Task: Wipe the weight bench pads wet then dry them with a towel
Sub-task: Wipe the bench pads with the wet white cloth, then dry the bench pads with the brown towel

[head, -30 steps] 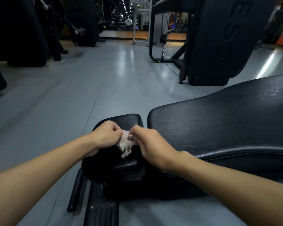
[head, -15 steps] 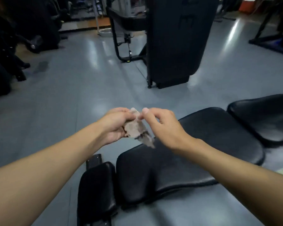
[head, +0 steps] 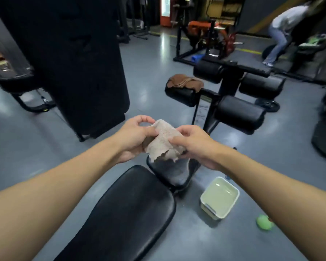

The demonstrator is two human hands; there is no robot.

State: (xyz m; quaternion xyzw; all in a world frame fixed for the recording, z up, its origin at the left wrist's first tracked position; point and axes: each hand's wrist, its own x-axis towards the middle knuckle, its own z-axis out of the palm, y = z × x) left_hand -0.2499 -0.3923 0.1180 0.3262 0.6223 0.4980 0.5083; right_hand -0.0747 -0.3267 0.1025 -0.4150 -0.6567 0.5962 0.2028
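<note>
Two hands work a pale, ragged-edged cloth [head: 163,142] in mid-air above a gym's weight bench [head: 203,110]: the left hand [head: 135,137] pinches its upper edge between thumb and forefinger, the right hand [head: 196,146] nips the opposite side, thumb on top and fingers curled beneath. The cloth hangs over the join between the long black vinyl back pad [head: 124,213] and the small black seat pad [head: 174,174], apparently touching neither. The step looks to be refolding the cloth ahead of a wet pass. It would go best with the cloth folded flat to a fresh face, wrung enough not to drip, then drawn in overlapping strokes along each pad, seams included. A cream rectangular plastic basin [head: 219,199] of pale liquid stands on the grey floor [head: 149,76] just beside the bench's right edge, near for rinsing; a crumpled brown towel [head: 184,82] lies on a black roller pad [head: 181,94] at the far end, seemingly kept for drying. Much of the seat pad is hidden behind cloth and hands, and the back pad's near end is cut off by the frame. Whether the cloth is damp cannot be told. A small green object [head: 263,222] by the right forearm [head: 271,185] and a bending person [head: 282,29] in the far right corner of the floor are too blurred to make out.
</note>
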